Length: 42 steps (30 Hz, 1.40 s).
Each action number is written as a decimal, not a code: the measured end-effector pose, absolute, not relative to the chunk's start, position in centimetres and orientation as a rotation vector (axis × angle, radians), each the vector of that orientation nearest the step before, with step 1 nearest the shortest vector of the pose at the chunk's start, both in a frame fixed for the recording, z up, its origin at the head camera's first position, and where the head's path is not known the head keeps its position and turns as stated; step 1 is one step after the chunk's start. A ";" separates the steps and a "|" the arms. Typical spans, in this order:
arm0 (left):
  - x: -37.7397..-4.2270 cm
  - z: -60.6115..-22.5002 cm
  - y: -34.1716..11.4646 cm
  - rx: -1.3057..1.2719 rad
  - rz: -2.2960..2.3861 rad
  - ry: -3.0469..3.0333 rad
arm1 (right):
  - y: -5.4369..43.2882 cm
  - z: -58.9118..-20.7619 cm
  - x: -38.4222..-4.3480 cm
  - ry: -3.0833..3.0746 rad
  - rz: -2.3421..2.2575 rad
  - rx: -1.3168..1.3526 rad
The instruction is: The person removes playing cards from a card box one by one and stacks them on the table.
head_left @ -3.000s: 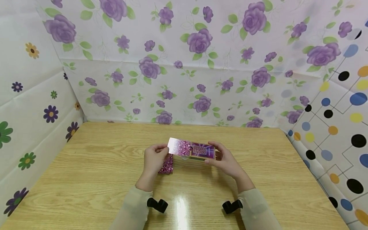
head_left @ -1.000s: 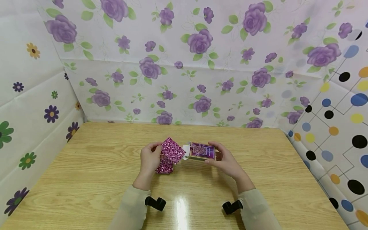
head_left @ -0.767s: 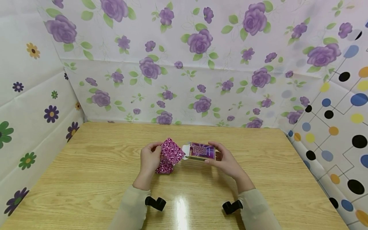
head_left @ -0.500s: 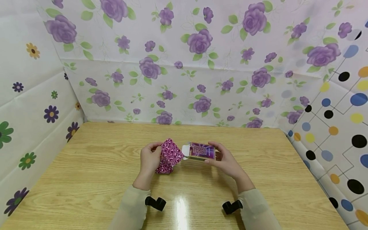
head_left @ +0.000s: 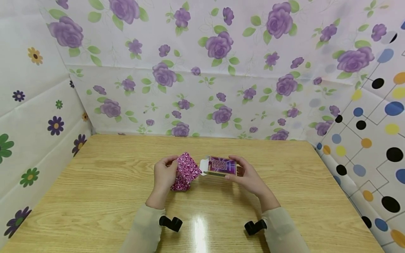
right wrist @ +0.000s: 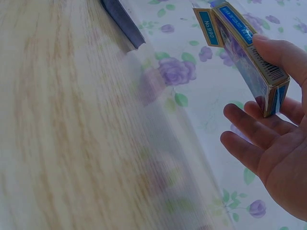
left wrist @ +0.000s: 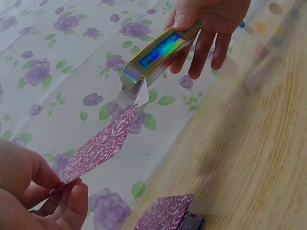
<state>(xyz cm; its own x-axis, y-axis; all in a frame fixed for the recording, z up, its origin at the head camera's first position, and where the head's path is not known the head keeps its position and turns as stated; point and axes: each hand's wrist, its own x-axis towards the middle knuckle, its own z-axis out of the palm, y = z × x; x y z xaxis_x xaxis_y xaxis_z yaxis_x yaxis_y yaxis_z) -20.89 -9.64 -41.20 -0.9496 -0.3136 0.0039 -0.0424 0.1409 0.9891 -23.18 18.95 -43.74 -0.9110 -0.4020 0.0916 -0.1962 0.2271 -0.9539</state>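
My left hand (head_left: 164,175) pinches a purple-and-white patterned playing card (head_left: 188,167) by its near-left corner, between thumb and fingers. The card's far corner lies right at the white flap of an opened card box (head_left: 223,166). That purple box with gold edging is gripped at its closed end by my right hand (head_left: 248,177), thumb on one narrow side. Partly hidden under the held card is a stack of matching cards (head_left: 181,184) on the table; in the left wrist view the stack (left wrist: 165,213) shows at the bottom edge.
A wooden table (head_left: 110,196) spreads beneath both hands. Behind it hangs a white cloth (head_left: 196,88) with purple roses; other patterned cloths stand at the left and right. A black wrist mount (head_left: 171,224) sits on the left sleeve, another (head_left: 255,227) on the right.
Three seconds ago a card stretched from the box mouth to my left hand. My left hand has since drawn left, holding a card over the stack and tilting it slightly down; my right hand stays put.
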 end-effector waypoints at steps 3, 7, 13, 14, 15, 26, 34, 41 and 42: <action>-21.0 -41.2 -9.8 0.358 -1.904 -2.194 | 18.9 -43.6 -23.1 2.319 -1.766 -0.569; -21.0 -41.4 -9.9 0.358 -1.899 -2.195 | 18.9 -43.6 -23.0 2.313 -1.770 -0.577; -21.1 -41.5 -10.0 0.356 -1.910 -2.193 | 18.9 -43.6 -23.0 2.301 -1.772 -0.571; -21.1 -41.6 -10.1 0.357 -1.905 -2.196 | 18.9 -43.6 -23.0 2.299 -1.772 -0.571; -21.2 -41.6 -10.1 0.361 -1.891 -2.199 | 18.9 -43.6 -23.0 2.298 -1.774 -0.565; -21.6 -42.1 -10.4 0.411 -1.831 -2.180 | 18.9 -43.6 -23.0 2.299 -1.773 -0.577; -21.5 -42.2 -10.7 0.430 -1.846 -2.199 | 18.9 -43.7 -23.2 2.297 -1.772 -0.580; -21.8 -42.7 -10.9 0.440 -1.815 -2.214 | 18.9 -43.6 -23.1 2.311 -1.767 -0.572; -21.9 -42.8 -11.0 0.442 -1.806 -2.220 | 18.8 -43.6 -23.1 2.313 -1.766 -0.573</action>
